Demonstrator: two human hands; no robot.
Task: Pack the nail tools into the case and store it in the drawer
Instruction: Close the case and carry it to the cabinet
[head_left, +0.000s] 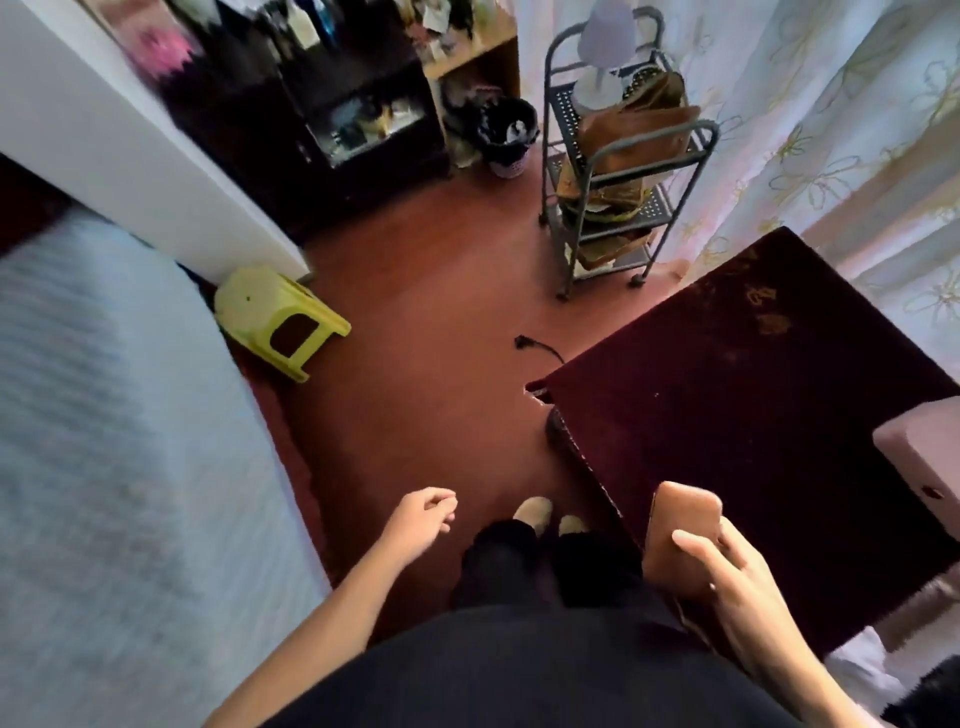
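Observation:
My right hand (737, 582) grips a tan-brown oblong case (683, 525), held upright over the near left corner of a table covered in dark maroon cloth (753, 405). The case looks closed. My left hand (423, 517) hangs free over the red-brown floor, fingers loosely curled with nothing in them. No loose nail tools show. I cannot see a drawer from here. I am standing, with my feet below between the hands.
A bed with a pale blue cover (104, 441) fills the left. A yellow plastic stool (280, 322) stands by a white panel. A grey wheeled rack (618, 171) with a brown bag stands ahead, a dark cabinet (337, 119) behind. A pink box (919, 447) sits on the table's right. A black plug (537, 348) lies on the floor.

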